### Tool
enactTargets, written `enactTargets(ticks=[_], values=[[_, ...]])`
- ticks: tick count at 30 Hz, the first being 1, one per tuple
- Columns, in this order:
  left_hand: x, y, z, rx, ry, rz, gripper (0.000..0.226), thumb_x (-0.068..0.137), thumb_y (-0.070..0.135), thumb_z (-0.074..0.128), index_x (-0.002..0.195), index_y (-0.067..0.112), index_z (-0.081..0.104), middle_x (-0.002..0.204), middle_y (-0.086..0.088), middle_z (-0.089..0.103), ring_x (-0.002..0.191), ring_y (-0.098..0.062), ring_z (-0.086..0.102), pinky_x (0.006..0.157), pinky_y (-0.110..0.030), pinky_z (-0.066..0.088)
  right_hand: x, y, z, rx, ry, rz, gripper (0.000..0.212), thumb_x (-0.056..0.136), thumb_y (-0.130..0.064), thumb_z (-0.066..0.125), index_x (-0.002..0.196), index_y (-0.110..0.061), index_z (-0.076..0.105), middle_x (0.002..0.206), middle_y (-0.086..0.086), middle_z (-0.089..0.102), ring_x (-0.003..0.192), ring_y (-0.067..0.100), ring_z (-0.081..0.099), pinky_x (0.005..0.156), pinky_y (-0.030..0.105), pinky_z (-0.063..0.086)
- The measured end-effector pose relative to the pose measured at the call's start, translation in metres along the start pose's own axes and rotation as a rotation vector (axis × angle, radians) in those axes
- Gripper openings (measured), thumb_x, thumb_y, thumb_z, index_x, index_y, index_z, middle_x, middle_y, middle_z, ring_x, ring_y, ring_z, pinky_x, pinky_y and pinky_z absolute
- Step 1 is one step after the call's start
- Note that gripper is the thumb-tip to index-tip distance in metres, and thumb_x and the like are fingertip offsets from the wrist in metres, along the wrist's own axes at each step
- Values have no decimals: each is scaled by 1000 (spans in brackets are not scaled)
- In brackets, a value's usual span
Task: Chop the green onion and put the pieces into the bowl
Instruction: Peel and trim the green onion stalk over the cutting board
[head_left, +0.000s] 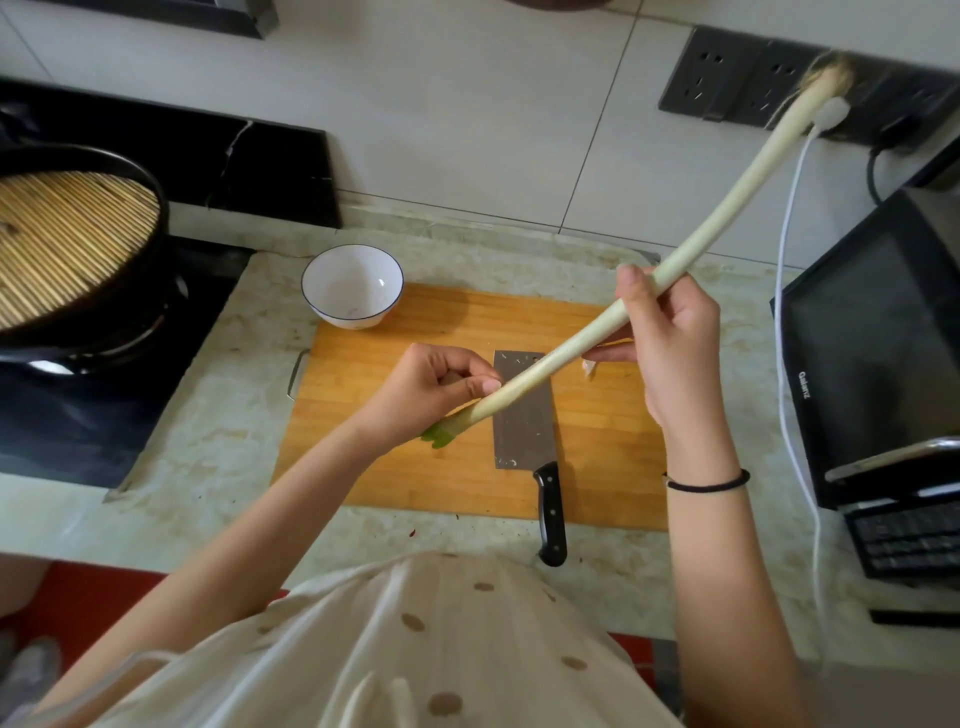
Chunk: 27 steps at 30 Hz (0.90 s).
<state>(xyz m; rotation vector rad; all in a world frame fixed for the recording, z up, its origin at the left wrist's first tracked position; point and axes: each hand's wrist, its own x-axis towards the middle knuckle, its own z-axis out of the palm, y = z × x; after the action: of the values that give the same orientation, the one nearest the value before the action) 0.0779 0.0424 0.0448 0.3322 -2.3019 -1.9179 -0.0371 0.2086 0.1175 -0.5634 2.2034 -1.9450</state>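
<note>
A long pale green onion (722, 208) is held slantwise in the air over the wooden cutting board (415, 467), its root end up at the top right and its green tip low at the left. My left hand (436, 389) pinches it near the green end. My right hand (670, 332) grips its middle. Flat on the board under the onion lies a cleaver (522, 415), black handle toward me. The white bowl (352, 286) with a dark rim stands empty at the board's far left corner.
A black pot with a bamboo mat lid (67, 244) sits on the dark stove at the left. A black microwave (878, 343) stands at the right, with a white cable (789, 249) hanging from wall sockets. A small pale scrap (589, 369) lies on the board.
</note>
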Motion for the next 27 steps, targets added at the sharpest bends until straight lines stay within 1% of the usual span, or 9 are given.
enactTargets(ticks=[3,6,9,13,15,19,22,24,27], values=[[-1,-2,3,-35,2,7,12,82,30,64,78,21,70,74,-34,58,57,-23,43,51,-34,33,2,-1,2,-1,58,1,16,92,-28,59,83,-15,57,63,-3,54,55,10,66,50,43,58],[-7,9,7,-51,10,97,12,81,24,69,88,15,69,82,-19,64,57,-10,48,50,-22,36,3,-1,4,20,112,-23,15,91,-26,62,83,-14,59,64,0,56,54,12,67,44,33,57],[-11,16,15,109,126,249,29,69,18,79,93,12,66,94,-4,67,65,6,50,57,-7,32,1,1,8,73,184,-30,17,90,-25,63,79,-14,59,66,7,56,55,18,68,42,29,55],[-7,13,25,240,369,361,23,71,22,78,92,19,70,89,5,69,77,-2,57,65,-18,40,-6,4,15,126,243,-52,17,89,-27,63,82,-14,57,69,7,59,61,20,69,46,29,56],[-8,10,26,213,419,368,23,73,19,77,95,18,71,90,6,70,82,-9,61,69,-24,47,-10,7,14,195,163,-42,12,90,-24,60,85,-17,51,77,4,58,70,17,69,53,30,58],[-7,9,24,77,506,257,29,72,3,75,97,20,70,93,8,70,83,-6,65,74,-23,50,-19,18,12,338,-147,-10,17,86,-15,57,94,-13,42,93,3,54,87,10,67,69,31,59],[-7,8,24,39,571,223,29,72,0,74,94,19,71,97,6,71,90,-7,66,81,-30,52,-28,26,18,381,-108,-25,22,81,-14,60,94,-11,42,94,6,57,90,14,67,72,32,59],[-8,9,25,79,623,238,26,73,1,74,90,21,71,100,8,70,82,-5,66,76,-32,53,-32,31,24,410,-45,-55,21,82,-11,59,94,-9,42,95,7,57,93,15,66,72,34,59],[-9,12,25,147,680,279,18,74,2,74,85,17,71,101,8,70,56,8,48,59,-27,44,-37,35,31,435,7,-97,21,83,-9,59,95,-9,42,96,8,57,97,15,63,73,35,59]])
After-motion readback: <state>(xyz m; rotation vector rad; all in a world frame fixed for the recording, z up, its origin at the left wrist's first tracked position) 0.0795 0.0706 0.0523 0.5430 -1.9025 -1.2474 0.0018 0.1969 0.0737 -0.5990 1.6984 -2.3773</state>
